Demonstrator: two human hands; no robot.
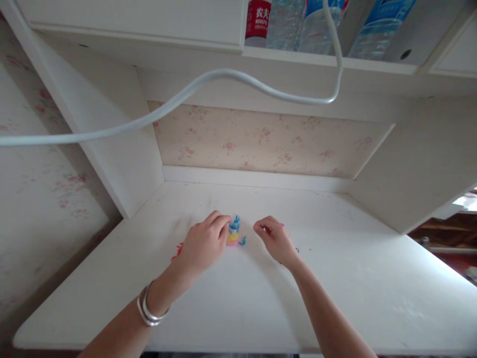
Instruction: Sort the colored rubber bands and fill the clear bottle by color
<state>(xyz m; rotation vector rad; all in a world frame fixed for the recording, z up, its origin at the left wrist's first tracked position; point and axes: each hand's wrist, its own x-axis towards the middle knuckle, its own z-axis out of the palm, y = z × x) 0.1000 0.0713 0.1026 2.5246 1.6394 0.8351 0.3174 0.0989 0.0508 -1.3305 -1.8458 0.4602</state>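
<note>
A small clear jar [233,234] stands upright on the white desk, with pink, yellow and blue layers of small pieces inside. Blue bits poke out at its open top. My left hand [206,241], wearing silver bangles on the wrist, is closed against the jar's upper left side. To the right of the jar, my right hand [275,238] is raised with thumb and fingertips pinched together; anything between them is too small to make out. A few loose blue pieces [242,241] lie between jar and right hand. Red pieces [178,250] are partly hidden behind my left hand.
A bit of pink [282,225] shows behind my right hand, and a small dark piece [297,249] lies beside its wrist. A white cable [231,74] crosses overhead in front of the shelf. Water bottles [285,25] stand on that shelf. White side panels [428,149] flank the desk.
</note>
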